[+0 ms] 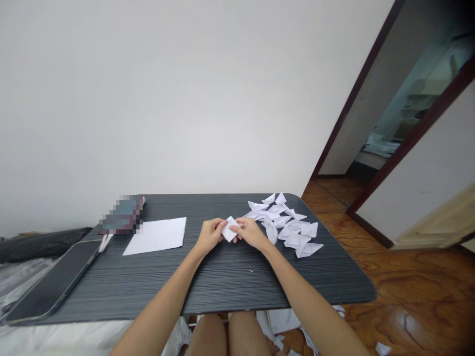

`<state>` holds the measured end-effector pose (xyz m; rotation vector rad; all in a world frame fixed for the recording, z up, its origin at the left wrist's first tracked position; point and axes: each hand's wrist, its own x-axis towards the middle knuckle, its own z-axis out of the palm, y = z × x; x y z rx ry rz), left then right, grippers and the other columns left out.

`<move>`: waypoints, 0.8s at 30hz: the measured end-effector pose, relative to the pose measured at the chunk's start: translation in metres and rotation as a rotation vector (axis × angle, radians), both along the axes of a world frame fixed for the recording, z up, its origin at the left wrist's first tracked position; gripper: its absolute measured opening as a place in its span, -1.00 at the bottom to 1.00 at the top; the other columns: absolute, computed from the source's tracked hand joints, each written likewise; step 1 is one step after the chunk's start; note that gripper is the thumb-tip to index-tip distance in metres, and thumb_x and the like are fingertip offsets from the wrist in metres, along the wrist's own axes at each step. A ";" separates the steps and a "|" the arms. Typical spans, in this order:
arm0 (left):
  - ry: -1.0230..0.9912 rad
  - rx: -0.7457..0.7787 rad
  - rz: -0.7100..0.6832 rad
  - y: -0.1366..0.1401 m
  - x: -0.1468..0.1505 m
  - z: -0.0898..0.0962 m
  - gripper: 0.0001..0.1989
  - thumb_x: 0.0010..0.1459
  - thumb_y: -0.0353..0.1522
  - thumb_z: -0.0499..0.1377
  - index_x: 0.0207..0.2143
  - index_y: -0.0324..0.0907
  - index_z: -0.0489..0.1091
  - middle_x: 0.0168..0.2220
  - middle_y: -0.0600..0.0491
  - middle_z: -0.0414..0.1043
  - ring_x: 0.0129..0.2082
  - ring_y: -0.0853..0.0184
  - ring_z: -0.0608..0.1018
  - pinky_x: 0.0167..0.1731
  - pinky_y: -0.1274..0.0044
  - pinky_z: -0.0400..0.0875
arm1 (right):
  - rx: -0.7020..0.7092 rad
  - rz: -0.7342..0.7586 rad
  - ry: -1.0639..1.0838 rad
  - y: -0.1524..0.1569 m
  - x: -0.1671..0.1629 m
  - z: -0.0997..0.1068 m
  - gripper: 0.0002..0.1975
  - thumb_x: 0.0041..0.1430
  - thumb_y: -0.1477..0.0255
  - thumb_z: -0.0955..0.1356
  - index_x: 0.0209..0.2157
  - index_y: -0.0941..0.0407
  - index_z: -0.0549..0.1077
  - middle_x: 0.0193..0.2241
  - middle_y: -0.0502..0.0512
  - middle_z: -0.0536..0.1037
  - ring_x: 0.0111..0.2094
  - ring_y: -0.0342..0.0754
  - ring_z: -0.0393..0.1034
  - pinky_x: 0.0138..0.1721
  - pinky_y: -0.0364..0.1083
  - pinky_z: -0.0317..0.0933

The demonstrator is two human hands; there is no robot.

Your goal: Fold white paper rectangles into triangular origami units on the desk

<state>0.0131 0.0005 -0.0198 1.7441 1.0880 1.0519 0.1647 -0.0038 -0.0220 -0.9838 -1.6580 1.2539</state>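
A small white folded paper [230, 230], diamond-shaped with a crease down its lower half, is held just above the table between my hands. My left hand [211, 235] pinches its left corner between thumb and fingers. On the right corner, my right hand [249, 231] has its thumb lying over the front face and its fingers behind. Right beside that hand spreads a pile of folded paper boats [293, 225]. To the left of my left hand lies a stack of white paper sheets [158, 236].
A phone [55, 282] lies at the table's left edge, with a white cable [106, 242] near it and a blurred-out object [122, 215] behind. The dark table [222, 291] meets a white wall [208, 99]. Paper scraps [382, 348] lie on the wooden floor.
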 end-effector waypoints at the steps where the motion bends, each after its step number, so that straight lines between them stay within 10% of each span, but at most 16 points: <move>1: -0.045 -0.058 -0.023 0.000 0.001 -0.001 -0.65 0.05 -0.18 -0.03 -0.49 -0.30 0.31 -0.76 0.15 0.22 -0.80 0.53 0.21 -0.78 0.66 0.03 | -0.020 0.016 0.014 0.000 0.001 0.001 -0.75 0.00 0.29 0.26 -0.46 0.22 0.34 -0.66 0.00 0.41 -0.67 -0.23 0.23 -0.64 -0.25 0.03; 8: -0.014 -0.049 -0.084 0.005 -0.008 -0.001 -0.65 0.04 -0.20 0.03 -0.22 -0.28 0.28 -0.71 0.16 0.28 -0.81 0.52 0.23 -0.76 0.65 0.11 | -0.019 0.016 -0.066 0.001 0.007 0.004 -0.74 0.08 0.32 0.20 -0.39 0.24 0.35 -0.68 -0.02 0.39 -0.71 -0.23 0.19 -0.63 -0.23 0.02; 14: 0.353 0.485 -0.002 0.004 -0.019 0.007 -0.78 0.09 -0.30 0.02 -0.40 -0.21 0.40 -0.39 0.01 0.39 -0.37 0.38 0.37 -0.30 0.53 0.25 | 0.545 -0.327 -0.487 -0.002 0.010 0.005 -0.88 0.03 0.44 0.28 -0.42 0.10 0.46 -0.31 0.08 0.41 -0.20 -0.06 0.20 -0.15 -0.04 0.06; 24: 0.562 0.531 -0.252 0.003 -0.024 -0.002 -0.80 0.10 -0.36 0.01 -0.44 -0.23 0.40 -0.41 0.02 0.33 -0.33 0.38 0.34 -0.28 0.55 0.23 | 0.648 -0.019 -0.606 -0.009 0.017 -0.002 -0.89 0.07 0.51 0.25 -0.40 0.18 0.41 -0.43 0.07 0.38 -0.33 -0.12 0.23 -0.29 -0.14 0.12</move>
